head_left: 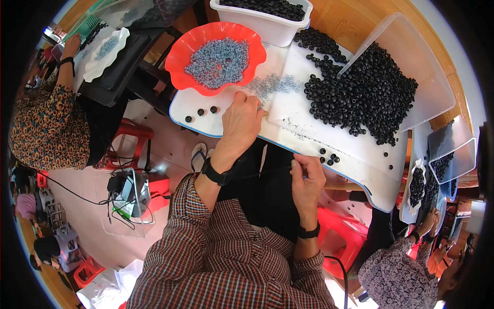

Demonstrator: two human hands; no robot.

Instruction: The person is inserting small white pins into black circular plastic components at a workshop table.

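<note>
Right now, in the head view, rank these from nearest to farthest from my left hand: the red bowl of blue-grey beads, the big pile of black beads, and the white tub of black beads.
From the left hand:
1. Red bowl, just above the hand.
2. Pile of black beads, to the right on the white tray.
3. White tub, at the top, beyond the bowl.

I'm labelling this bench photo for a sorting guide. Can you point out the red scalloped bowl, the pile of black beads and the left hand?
red scalloped bowl [181, 54]: head view, bare left rim.
pile of black beads [360, 92]: head view, middle of the heap.
left hand [243, 121]: head view, back of the hand.
</note>
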